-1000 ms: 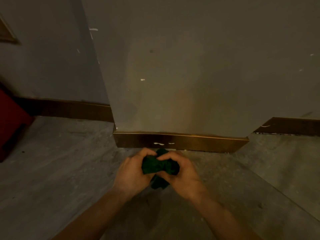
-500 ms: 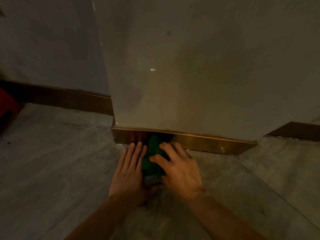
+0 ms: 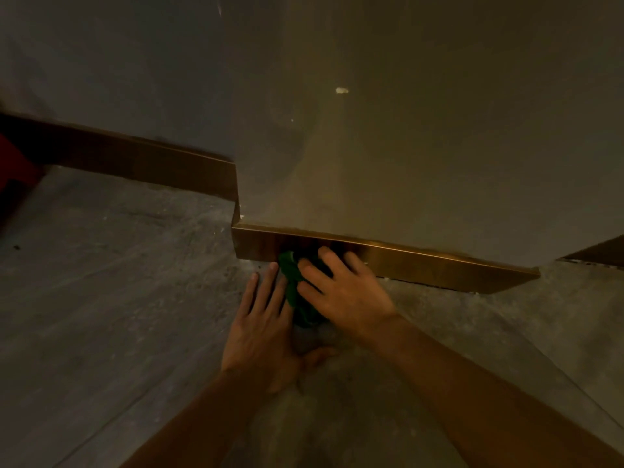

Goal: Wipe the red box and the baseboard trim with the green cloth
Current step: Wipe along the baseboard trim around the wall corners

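**Green cloth pressed at the baseboard trim, both hands on it**

The green cloth [image 3: 293, 282] is bunched up on the floor [image 3: 118, 298], right at the foot of the baseboard trim [image 3: 422, 261]. Its upper end touches the lower part of the trim, near the left corner of the projecting wall [image 3: 405, 146].

The right hand [image 3: 344, 292] lies on top of the cloth w/ fingers spread and rather flat, palm down; the fingertips reach to the trim face or very close to it, I cannot tell if they touch. It presses the cloth, it does not close around it.

The left hand [image 3: 263, 322] is just beside, on the left of the cloth, fingers straight and together, pointing to the trim. The inner side of this hand touches the cloth; the thumb is below, near the cloth's lower end. Hand is open, not gripping.

The trim is a shiny brown-gold strip, it goes around the wall corner and continues back to the left.

The red box [image 3: 15, 157] is at the far left edge of the view, only a small part visible, well apart from the hands & cloth.
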A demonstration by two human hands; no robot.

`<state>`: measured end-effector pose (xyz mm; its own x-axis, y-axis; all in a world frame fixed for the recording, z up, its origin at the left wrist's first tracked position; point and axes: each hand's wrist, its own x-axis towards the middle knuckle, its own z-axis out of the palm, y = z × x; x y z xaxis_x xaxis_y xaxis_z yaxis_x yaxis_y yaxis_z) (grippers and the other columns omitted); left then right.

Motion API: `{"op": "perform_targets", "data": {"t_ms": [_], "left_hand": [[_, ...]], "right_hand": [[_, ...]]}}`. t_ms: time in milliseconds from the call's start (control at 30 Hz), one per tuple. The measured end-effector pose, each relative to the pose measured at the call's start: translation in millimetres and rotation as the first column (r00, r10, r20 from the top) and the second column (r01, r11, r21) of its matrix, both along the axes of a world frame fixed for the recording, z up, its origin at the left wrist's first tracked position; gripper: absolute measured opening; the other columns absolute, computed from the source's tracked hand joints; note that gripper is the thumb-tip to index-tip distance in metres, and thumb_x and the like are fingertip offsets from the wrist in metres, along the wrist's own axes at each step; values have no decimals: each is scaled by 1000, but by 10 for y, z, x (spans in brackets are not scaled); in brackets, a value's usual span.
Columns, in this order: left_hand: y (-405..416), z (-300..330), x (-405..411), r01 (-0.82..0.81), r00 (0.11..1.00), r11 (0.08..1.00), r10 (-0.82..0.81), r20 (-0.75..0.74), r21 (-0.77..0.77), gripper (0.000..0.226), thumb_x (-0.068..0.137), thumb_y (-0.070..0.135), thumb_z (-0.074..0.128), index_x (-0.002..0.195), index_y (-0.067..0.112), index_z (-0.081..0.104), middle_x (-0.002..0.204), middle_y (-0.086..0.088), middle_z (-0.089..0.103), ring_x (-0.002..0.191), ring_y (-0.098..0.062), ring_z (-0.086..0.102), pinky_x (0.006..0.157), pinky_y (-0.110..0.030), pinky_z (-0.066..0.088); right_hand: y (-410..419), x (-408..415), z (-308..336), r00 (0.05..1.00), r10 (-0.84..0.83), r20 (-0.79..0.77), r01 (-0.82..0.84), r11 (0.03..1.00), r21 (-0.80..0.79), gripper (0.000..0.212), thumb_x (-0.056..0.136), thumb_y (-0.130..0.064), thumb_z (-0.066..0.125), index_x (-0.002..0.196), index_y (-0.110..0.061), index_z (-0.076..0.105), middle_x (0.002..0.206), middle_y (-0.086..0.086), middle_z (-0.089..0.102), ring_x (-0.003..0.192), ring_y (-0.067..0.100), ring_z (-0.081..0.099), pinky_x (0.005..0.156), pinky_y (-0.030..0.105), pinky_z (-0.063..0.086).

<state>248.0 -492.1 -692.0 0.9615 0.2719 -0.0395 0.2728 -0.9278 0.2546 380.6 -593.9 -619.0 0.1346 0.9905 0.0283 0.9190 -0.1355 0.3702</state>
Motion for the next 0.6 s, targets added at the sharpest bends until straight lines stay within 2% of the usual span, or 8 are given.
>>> {"op": "perform_targets", "data": {"t_ms": [133,233,333,500,600], "left_hand": [[14,-2,-10,14,1000,1000,-14,10,24,119,76,94,32,155,5,19,165,-15,15,154,-33,1,120,-59,17],[22,33,-22,15,1000,999,-14,-8,43,120,76,95,29,154,4,22,165,-15,17,154,-31,0,121,-58,16],[12,42,-38,16,999,999,-14,-30,44,120,76,95,27,154,4,20,165,-15,17,154,-30,-2,122,-57,15],[23,56,-47,16,999,999,-14,-50,45,122,75,96,23,156,6,14,167,-11,9,154,-28,-7,122,-56,14],[22,71,-47,10,999,999,-9,-36,34,122,74,97,24,157,9,10,168,-9,7,154,-27,-7,122,-55,14]], "right_hand": [[60,13,-12,998,5,55,-1,997,-82,31,89,-20,59,120,-18,57,134,5,55,124,35,46,86,44,45],[94,-5,24,996,20,91,-11,995,-95,29,92,-18,49,120,-16,58,131,5,57,121,33,49,85,44,45],[45,-11,30,993,21,114,-8,993,-119,27,95,-17,48,118,-16,61,127,5,60,118,33,52,84,43,47],[-64,8,67,993,1,119,16,990,-142,33,92,-15,41,114,-15,66,121,6,61,115,33,52,81,43,48],[-121,46,105,992,0,129,19,990,-142,24,92,-18,50,108,-17,68,118,4,63,113,32,53,79,42,48]]}}
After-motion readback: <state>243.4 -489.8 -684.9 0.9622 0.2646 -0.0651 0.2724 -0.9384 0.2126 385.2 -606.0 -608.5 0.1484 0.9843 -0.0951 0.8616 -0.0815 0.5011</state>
